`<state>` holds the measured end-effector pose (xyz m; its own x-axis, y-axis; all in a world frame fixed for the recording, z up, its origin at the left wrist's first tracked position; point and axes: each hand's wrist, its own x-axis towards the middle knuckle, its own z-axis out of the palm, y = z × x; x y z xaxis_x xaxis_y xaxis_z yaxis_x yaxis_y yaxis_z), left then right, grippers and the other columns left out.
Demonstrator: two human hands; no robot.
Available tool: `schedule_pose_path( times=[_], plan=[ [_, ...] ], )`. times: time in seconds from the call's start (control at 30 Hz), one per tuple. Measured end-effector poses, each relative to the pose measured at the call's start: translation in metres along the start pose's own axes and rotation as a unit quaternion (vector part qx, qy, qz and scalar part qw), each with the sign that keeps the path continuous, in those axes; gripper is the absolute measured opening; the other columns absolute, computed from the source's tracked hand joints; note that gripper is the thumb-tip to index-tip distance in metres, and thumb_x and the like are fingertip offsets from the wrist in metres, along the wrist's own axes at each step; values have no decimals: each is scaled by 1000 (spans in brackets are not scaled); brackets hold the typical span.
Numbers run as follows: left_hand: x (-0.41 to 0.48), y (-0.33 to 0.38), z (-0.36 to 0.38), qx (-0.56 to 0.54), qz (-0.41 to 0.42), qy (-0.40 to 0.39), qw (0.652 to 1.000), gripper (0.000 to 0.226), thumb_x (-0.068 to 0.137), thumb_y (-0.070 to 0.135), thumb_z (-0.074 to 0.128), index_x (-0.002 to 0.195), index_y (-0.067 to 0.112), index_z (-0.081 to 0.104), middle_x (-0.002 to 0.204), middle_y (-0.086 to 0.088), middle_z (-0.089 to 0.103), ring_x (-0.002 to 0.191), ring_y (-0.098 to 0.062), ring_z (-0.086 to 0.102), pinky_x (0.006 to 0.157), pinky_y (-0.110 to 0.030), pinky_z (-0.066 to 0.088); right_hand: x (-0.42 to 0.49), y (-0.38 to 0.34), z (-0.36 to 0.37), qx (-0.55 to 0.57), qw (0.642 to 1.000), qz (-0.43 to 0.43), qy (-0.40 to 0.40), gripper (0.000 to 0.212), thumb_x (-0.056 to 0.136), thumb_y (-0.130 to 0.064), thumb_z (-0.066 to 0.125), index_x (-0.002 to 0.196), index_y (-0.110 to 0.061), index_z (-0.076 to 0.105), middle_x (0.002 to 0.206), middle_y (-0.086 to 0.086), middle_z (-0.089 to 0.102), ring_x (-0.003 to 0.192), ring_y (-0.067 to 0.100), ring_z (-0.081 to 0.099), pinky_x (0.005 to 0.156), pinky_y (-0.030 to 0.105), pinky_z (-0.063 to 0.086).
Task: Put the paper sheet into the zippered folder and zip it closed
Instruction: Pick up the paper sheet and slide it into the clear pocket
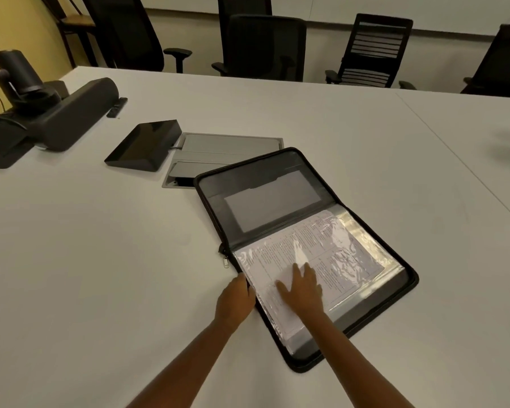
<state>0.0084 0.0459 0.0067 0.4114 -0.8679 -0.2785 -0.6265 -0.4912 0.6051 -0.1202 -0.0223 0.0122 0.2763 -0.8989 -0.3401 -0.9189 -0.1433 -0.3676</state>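
paper sheet (306,254): one, printed, lying on the near half of the open zippered folder (277,184), among glossy clear sleeves; whether it is fully inside a sleeve cannot be told. the folder, one, lies spread flat towards the counter's (100,260) near edge, right of its middle, with its far half overlapping a recessed cable hatch (227,148).

right grip (302,287): released, fingers straight and spread, palm pressing the sheet flat. left grip (236,298): fingers bent onto the folder's near-left rim; whether they clasp it cannot be told. one zipper pull (225,260) is seen, just beyond the left grip.

judgement: the sheet is being seated. it should be smoothed towards the spine, with its corners kept inside the zipper track and the rim held steady. only then should the far half be folded over and the pull drawn round.

other items: one black touch panel (143,145), one camera bar (65,113) at the left edge, five black chairs (377,51) beyond the far edge.
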Motion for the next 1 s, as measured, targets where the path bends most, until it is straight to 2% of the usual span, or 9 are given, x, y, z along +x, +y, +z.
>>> schedule_pose_path(
  times=[0.13,0.23,0.37,0.5,0.57,0.67,0.83,0.9,1.0],
  plan=[
    [21,-9,-21,120,29,42,991,25,96,19,38,112,9,57,116,-9,63,104,-23,60,85,-31,48,-4,-25,13,-33,998,-39,-39,82,87,-58,40,145,-17,1,156,15,-8,144,34,-7,115,56,9],
    [40,-19,-34,213,89,68,971,35,96,16,39,130,10,45,135,-9,48,120,-22,49,95,-28,43,-3,-34,19,-46,995,-36,-82,95,81,-64,46,145,-18,-8,155,14,-19,142,35,-17,111,64,4],
    [62,-27,-43,320,151,0,935,54,98,14,37,147,8,16,158,-10,14,147,-23,12,119,-33,16,-4,-28,26,-83,992,-42,-88,105,77,-61,54,143,-18,-16,153,13,-24,140,36,-22,109,68,0],
    [74,-26,-46,445,169,-54,878,60,99,16,35,149,10,4,160,-9,2,148,-25,-3,120,-41,4,-2,-22,30,-101,991,-47,-81,99,81,-60,50,143,-20,-16,154,11,-23,141,35,-20,110,67,1],
    [75,-24,-45,472,176,-55,862,58,99,17,38,149,10,9,160,-9,7,148,-27,-2,120,-42,3,-2,-19,29,-108,989,-50,-83,96,82,-59,48,143,-20,-16,154,11,-23,141,35,-19,110,66,1],
    [77,-21,-43,472,195,-30,859,51,98,19,42,145,12,24,155,-9,24,147,-29,7,121,-42,5,-4,-9,26,-120,987,-63,-83,92,84,-57,47,144,-20,-14,154,11,-22,141,34,-19,111,65,1],
    [72,-12,-38,440,242,-22,864,41,95,24,48,134,12,40,139,-8,45,134,-25,35,120,-37,14,-9,20,15,-116,985,-91,-87,93,84,-52,50,144,-22,-13,154,9,-23,141,32,-21,111,63,-3],
    [67,-8,-31,413,252,-24,875,33,95,23,48,125,11,47,130,-7,52,123,-22,45,113,-31,26,-11,36,9,-125,982,-106,-91,95,82,-51,53,144,-23,-14,154,7,-23,141,31,-20,111,62,-4],
    [52,3,-20,357,261,-32,896,21,91,8,45,108,4,58,112,-12,61,104,-24,56,91,-30,43,-15,62,-2,-139,977,-128,-97,97,80,-49,57,144,-25,-13,155,4,-21,142,28,-19,112,61,-5]
  ],
)
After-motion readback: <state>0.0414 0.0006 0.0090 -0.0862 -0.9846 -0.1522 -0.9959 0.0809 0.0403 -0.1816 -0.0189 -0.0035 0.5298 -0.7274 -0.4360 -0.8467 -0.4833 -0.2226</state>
